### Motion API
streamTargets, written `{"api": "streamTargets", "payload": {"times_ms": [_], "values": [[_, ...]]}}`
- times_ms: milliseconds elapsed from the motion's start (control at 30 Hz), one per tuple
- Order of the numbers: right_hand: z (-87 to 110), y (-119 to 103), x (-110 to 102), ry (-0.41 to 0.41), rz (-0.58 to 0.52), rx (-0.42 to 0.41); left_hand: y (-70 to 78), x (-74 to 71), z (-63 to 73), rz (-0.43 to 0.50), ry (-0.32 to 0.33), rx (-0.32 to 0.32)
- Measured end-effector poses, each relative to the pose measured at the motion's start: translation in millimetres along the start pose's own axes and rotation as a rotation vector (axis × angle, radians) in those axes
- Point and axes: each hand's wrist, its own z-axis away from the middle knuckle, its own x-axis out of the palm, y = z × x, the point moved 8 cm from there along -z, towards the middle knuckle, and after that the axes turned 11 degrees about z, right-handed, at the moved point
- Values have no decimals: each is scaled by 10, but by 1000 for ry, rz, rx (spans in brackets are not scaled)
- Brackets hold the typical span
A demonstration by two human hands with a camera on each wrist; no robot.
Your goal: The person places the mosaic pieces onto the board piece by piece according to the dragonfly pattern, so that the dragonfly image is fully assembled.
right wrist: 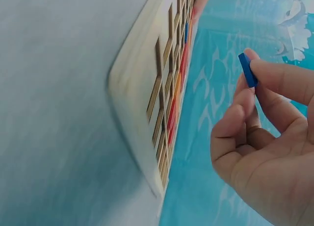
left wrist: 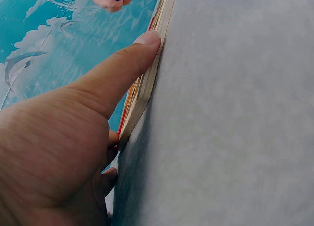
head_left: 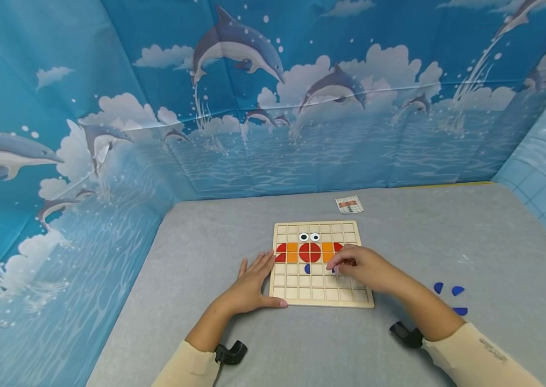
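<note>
A square wooden grid board (head_left: 318, 294) lies on the table. My left hand (head_left: 248, 288) rests at its left side with fingers spread, the thumb (left wrist: 117, 69) straight along the near edge. Over the right half of the board, my right hand (head_left: 369, 267) pinches a small blue piece (right wrist: 248, 70) between thumb and fingertips. On the grid are two round eye pieces (head_left: 304, 237), a red circle (head_left: 310, 252) of quarter pieces, orange squares (head_left: 292, 252) either side and more red pieces (head_left: 280, 257). One blue half-round piece (head_left: 307, 269) sits below the circle.
Three loose blue pieces (head_left: 458, 291) lie on the grey table (head_left: 495, 236) to the right, beyond my right forearm. A small printed pattern card (head_left: 349, 204) lies behind the board. A dolphin-print curtain (head_left: 253, 156) hangs at the back and left.
</note>
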Motion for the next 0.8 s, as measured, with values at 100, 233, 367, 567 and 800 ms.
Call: {"api": "streamTargets", "payload": {"times_ms": [100, 233, 367, 567, 800], "values": [[-66, -41, 38, 6, -25, -22, 0, 0, -1, -4, 2, 4], [-146, -72, 100, -9, -66, -21, 1, -1, -6, -5, 4, 8], [-214, -70, 165, -43, -115, 23, -2, -1, -11, -7, 5, 5], [-299, -62, 246, -74, -159, 58, 0, -7, -6, -10, 3, 3], [-378, -7, 296, -59, -84, 96, 11, -11, -2, -7, -1, 4]]}}
